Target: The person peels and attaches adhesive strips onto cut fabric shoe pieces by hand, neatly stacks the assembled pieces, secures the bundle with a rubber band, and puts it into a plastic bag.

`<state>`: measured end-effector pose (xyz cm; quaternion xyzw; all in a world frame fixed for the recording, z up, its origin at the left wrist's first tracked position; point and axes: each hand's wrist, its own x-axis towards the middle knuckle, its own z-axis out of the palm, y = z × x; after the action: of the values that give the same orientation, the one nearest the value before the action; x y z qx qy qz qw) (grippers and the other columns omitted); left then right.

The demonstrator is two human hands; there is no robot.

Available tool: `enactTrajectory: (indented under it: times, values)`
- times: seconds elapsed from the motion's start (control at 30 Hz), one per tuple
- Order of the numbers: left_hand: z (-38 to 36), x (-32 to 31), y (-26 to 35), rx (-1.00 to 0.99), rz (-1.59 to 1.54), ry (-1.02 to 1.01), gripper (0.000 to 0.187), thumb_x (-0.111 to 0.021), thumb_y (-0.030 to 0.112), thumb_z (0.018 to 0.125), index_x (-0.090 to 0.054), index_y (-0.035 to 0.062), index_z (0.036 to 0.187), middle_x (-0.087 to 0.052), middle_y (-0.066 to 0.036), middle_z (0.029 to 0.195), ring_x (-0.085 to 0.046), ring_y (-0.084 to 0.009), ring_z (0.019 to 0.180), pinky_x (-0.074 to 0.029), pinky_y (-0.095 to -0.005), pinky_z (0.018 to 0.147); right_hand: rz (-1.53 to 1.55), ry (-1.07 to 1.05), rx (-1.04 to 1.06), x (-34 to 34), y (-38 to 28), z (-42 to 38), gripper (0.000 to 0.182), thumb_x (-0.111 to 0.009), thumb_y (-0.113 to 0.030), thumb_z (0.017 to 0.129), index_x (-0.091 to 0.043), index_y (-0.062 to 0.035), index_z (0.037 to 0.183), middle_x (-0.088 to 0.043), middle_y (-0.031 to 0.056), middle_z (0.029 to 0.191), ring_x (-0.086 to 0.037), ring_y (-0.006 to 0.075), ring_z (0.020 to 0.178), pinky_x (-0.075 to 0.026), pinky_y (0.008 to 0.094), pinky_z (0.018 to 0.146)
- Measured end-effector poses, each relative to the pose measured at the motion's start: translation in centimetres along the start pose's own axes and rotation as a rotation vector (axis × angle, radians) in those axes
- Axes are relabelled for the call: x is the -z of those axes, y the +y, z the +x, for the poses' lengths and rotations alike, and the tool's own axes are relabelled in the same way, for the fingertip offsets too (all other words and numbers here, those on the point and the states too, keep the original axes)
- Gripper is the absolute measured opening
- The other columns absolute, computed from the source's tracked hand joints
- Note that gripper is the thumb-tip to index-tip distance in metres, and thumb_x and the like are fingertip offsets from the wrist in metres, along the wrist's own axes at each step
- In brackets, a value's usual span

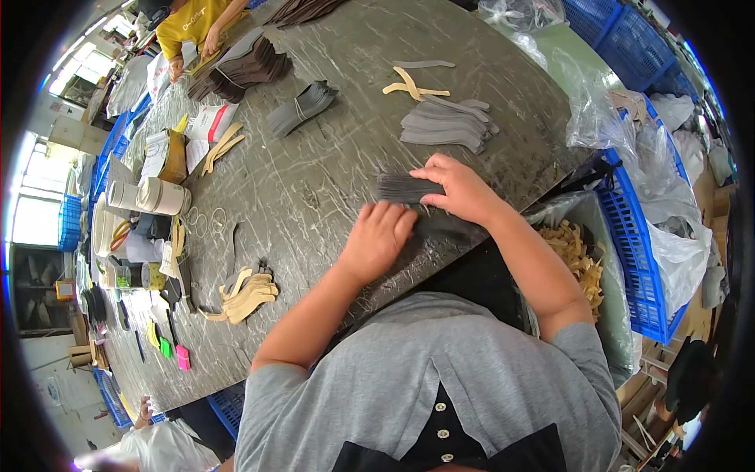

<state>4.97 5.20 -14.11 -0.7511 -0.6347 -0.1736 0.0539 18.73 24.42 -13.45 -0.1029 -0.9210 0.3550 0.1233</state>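
The worktop is the largest thing here, a dark, streaked surface reaching from the person's body to a co-worker in a yellow top at the far left. Beside its right edge stand a blue crate and, nearer the person, a lined bin holding tan scraps.

Next in size is a thick dark brown bundle near the co-worker. A fanned grey pile lies just beyond the hands, and a banded grey bundle lies farther left.

The dark strip stack is on the worktop in front of the person, close to the near edge. The right hand grasps its right end, thumb on the near side and fingers on the far side. The left hand curls at the near long edge; whether its fingers pinch or merely touch, I cannot tell.

The stack looks light, soft and bendy, hardly fragile, though its layers could slide apart. Both long edges, pressed evenly, seem the best hold; one end alone would probably let the other sag or fan.

Smaller still are two crossed tan strips beyond the grey pile, then thin rings at left.
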Motion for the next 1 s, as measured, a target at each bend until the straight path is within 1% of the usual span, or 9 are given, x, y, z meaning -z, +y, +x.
enactTrajectory:
  times: [0.1,0.17,0.27,0.37,0.4,0.53,0.63,0.83,1.0]
  values:
    - [0.8,-0.6,-1.1,0.106,0.026,0.011,0.040,-0.061,0.015,0.086,-0.058,0.0047,0.124,-0.057,-0.011,0.110,-0.055,-0.0287,0.103,-0.044,-0.0420,0.090,0.087,-0.031,-0.004,-0.2,0.1,0.0,0.057,-0.077,-0.028,0.080,-0.061,-0.0035,0.129,-0.057,0.0132,0.114,-0.057,0.0324,0.106,-0.047,0.0402,0.092]
    - [1.0,-0.7,-1.3,0.122,-0.003,0.009,0.044,-0.062,0.014,0.085,-0.057,0.0049,0.128,-0.056,-0.012,0.113,-0.054,-0.0296,0.105,-0.044,-0.0420,0.092,-0.055,0.014,0.058,0.2,-0.1,-0.8,0.064,-0.079,-0.031,0.078,-0.058,-0.0029,0.132,-0.055,0.0140,0.119,-0.055,0.0335,0.110,-0.045,0.0425,0.094]
    - [1.1,-1.0,-1.1,0.245,-0.078,-0.052,0.063,-0.075,0.020,0.077,-0.052,0.0051,0.134,-0.052,-0.016,0.127,-0.050,-0.0345,0.118,-0.042,-0.0467,0.100,-0.315,0.043,0.024,-0.7,-1.8,-2.2,0.073,-0.080,-0.035,0.076,-0.053,-0.0026,0.136,-0.050,0.0145,0.129,-0.051,0.0343,0.116,-0.042,0.0457,0.097]
    - [2.0,-0.4,-1.6,0.337,-0.051,0.112,0.080,-0.078,0.032,0.075,-0.045,0.0065,0.143,-0.042,-0.018,0.143,-0.039,-0.0381,0.133,-0.034,-0.0525,0.109,-0.481,0.045,0.006,-1.3,-2.7,-2.7,0.079,-0.081,-0.036,0.075,-0.049,-0.0044,0.140,-0.043,0.0134,0.140,-0.048,0.0332,0.119,-0.040,0.0463,0.099]
    - [2.1,-0.4,-2.4,0.360,-0.135,0.061,0.098,-0.084,0.041,0.067,-0.040,0.0072,0.147,-0.033,-0.020,0.151,-0.030,-0.0400,0.141,-0.026,-0.0558,0.114,-0.516,0.059,0.019,-1.3,-2.8,-2.8,0.080,-0.081,-0.036,0.075,-0.048,-0.0048,0.141,-0.043,0.0135,0.140,-0.048,0.0331,0.119,-0.040,0.0462,0.099]
    - [3.0,-0.3,-4.4,0.222,-0.130,-0.097,0.096,-0.084,0.045,0.066,-0.042,0.0071,0.145,-0.039,-0.021,0.143,-0.034,-0.0401,0.138,-0.029,-0.0541,0.113,-0.484,0.067,-0.086,-0.7,-2.9,-2.7,0.082,-0.081,-0.036,0.074,-0.046,-0.0070,0.143,-0.043,0.0143,0.140,-0.047,0.0339,0.122,-0.039,0.0470,0.101]
    - [3.2,-0.4,-4.2,0.334,-0.220,-0.158,0.096,-0.083,0.045,0.067,-0.042,0.0053,0.144,-0.042,-0.020,0.141,-0.038,-0.0395,0.134,-0.032,-0.0527,0.111,-0.442,0.100,-0.136,-0.7,-1.6,-3.2,0.085,-0.081,-0.035,0.075,-0.043,-0.0084,0.146,-0.041,0.0157,0.142,-0.044,0.0353,0.127,-0.038,0.0482,0.103]
    - [3.8,-0.7,-2.6,0.250,-0.138,-0.138,0.100,-0.082,0.044,0.069,-0.035,0.0024,0.147,-0.040,-0.019,0.142,-0.039,-0.0415,0.130,-0.033,-0.0525,0.111,-0.427,0.103,-0.214,-1.0,-1.5,-4.4,0.107,-0.084,-0.041,0.071,-0.025,-0.0108,0.155,-0.025,0.0227,0.154,-0.029,0.0419,0.140,-0.026,0.0568,0.113]
    - [3.8,-0.1,-2.2,0.215,-0.139,-0.215,0.098,-0.076,0.049,0.076,-0.032,0.0019,0.150,-0.033,-0.020,0.151,-0.032,-0.0406,0.139,-0.026,-0.0534,0.116,-0.311,0.195,-0.233,-1.4,-0.2,-5.2,0.113,-0.083,-0.043,0.071,-0.017,-0.0121,0.157,-0.012,0.0250,0.160,-0.016,0.0448,0.147,-0.019,0.0598,0.117]
